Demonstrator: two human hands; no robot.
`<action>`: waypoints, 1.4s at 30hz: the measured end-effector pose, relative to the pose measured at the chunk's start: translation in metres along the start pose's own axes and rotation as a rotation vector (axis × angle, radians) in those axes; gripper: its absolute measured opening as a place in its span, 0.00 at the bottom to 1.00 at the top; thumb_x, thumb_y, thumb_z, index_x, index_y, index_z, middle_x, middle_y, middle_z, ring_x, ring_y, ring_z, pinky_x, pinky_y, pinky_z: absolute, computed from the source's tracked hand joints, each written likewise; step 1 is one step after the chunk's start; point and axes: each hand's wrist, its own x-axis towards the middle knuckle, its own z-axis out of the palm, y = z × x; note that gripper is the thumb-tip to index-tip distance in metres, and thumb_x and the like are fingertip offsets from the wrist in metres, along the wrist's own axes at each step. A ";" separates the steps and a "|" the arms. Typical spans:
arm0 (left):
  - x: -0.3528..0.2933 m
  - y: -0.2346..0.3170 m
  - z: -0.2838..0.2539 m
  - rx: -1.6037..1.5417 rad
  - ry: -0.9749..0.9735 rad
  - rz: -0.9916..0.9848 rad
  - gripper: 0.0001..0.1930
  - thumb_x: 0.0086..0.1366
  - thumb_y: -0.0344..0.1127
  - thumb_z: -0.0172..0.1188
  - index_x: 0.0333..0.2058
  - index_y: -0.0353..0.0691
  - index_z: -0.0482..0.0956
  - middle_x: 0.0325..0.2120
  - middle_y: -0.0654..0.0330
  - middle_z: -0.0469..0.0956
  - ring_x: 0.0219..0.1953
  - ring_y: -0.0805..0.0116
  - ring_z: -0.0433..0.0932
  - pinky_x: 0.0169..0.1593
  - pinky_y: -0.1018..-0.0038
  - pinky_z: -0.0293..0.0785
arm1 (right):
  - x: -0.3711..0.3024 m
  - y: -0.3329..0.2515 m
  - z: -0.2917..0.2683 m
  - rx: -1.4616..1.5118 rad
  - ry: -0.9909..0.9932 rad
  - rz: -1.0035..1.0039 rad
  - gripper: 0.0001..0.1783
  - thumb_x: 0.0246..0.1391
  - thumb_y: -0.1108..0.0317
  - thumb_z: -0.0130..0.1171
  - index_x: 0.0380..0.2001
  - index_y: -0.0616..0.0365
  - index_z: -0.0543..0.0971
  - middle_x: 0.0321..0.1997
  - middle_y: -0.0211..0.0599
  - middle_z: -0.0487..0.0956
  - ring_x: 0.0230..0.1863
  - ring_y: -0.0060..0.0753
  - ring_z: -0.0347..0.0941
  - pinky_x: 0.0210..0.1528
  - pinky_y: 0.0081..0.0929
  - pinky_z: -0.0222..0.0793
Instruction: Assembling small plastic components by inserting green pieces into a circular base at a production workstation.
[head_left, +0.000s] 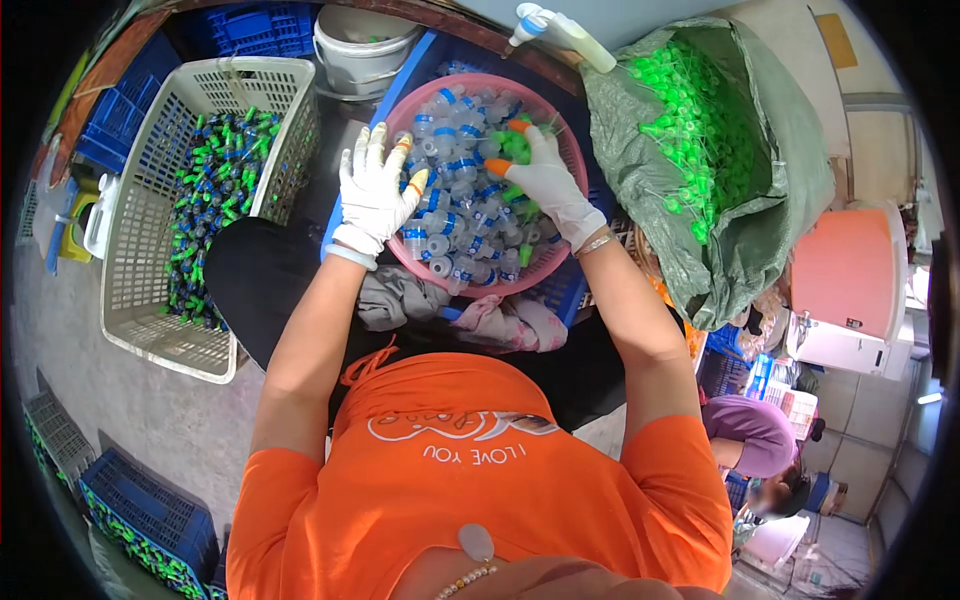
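A pink basin [575,135] in front of me is heaped with small clear plastic bottles [440,215] banded in blue, with several bright green pieces [515,148] among them. My left hand [378,190], in a white glove with yellowed fingertips, is spread open over the basin's left rim. From the right, my right hand [550,185] reaches in, white-gloved with orange covers on its thumb and a finger. Those two fingertips are apart, with green pieces between or beneath them; no firm hold shows, and the other fingers are partly hidden.
Left stands a pale crate [115,275] of green-and-dark-blue pieces. A green sack [620,130] on the right holds green pointed nozzles [700,140]. A white bucket [365,60] stands behind; cloths [510,322] lie before the basin. Another person [755,435] bends at far right.
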 end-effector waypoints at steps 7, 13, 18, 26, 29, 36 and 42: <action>-0.002 -0.007 0.002 -0.001 -0.005 0.015 0.29 0.57 0.53 0.62 0.56 0.50 0.75 0.62 0.50 0.65 0.66 0.49 0.61 0.65 0.47 0.54 | -0.022 -0.063 -0.052 -0.342 -0.076 -0.002 0.32 0.49 0.48 0.67 0.53 0.53 0.73 0.58 0.56 0.70 0.55 0.59 0.72 0.53 0.43 0.70; -0.001 -0.007 -0.001 0.005 0.003 0.017 0.29 0.57 0.52 0.63 0.57 0.49 0.75 0.62 0.50 0.65 0.66 0.49 0.61 0.65 0.48 0.54 | -0.007 -0.041 -0.134 -0.501 0.393 -0.146 0.19 0.56 0.50 0.54 0.36 0.55 0.80 0.32 0.51 0.81 0.39 0.57 0.78 0.42 0.46 0.73; -0.001 -0.003 0.001 0.015 -0.002 0.032 0.28 0.58 0.51 0.63 0.56 0.49 0.75 0.63 0.50 0.65 0.66 0.49 0.61 0.65 0.49 0.54 | 0.043 0.106 -0.277 -0.163 0.367 0.657 0.29 0.54 0.47 0.58 0.52 0.57 0.77 0.51 0.48 0.79 0.50 0.47 0.76 0.50 0.41 0.72; 0.004 0.000 0.002 0.005 -0.046 0.002 0.28 0.60 0.48 0.63 0.59 0.50 0.72 0.65 0.52 0.62 0.67 0.49 0.59 0.66 0.51 0.54 | 0.044 0.210 -0.459 -1.013 0.534 0.107 0.40 0.53 0.42 0.56 0.63 0.55 0.68 0.67 0.50 0.67 0.70 0.51 0.58 0.72 0.39 0.50; -0.001 -0.008 -0.005 0.042 -0.043 -0.012 0.29 0.58 0.50 0.63 0.58 0.50 0.74 0.64 0.52 0.64 0.66 0.48 0.60 0.66 0.50 0.54 | 0.066 0.171 -0.408 -0.913 0.344 0.308 0.41 0.52 0.41 0.57 0.64 0.53 0.68 0.70 0.48 0.63 0.72 0.50 0.54 0.73 0.38 0.48; 0.003 -0.001 -0.002 0.022 -0.024 0.022 0.29 0.57 0.50 0.63 0.57 0.48 0.74 0.64 0.50 0.63 0.66 0.47 0.59 0.65 0.49 0.55 | 0.022 0.225 -0.378 -0.892 0.485 0.295 0.49 0.48 0.34 0.57 0.68 0.51 0.62 0.74 0.38 0.57 0.75 0.44 0.46 0.75 0.40 0.40; 0.003 0.001 -0.007 0.028 -0.048 0.011 0.29 0.57 0.49 0.63 0.57 0.47 0.74 0.64 0.49 0.63 0.66 0.46 0.59 0.65 0.49 0.55 | -0.001 0.174 -0.320 -0.701 0.411 0.301 0.51 0.47 0.37 0.61 0.69 0.54 0.59 0.74 0.42 0.57 0.75 0.42 0.47 0.74 0.37 0.40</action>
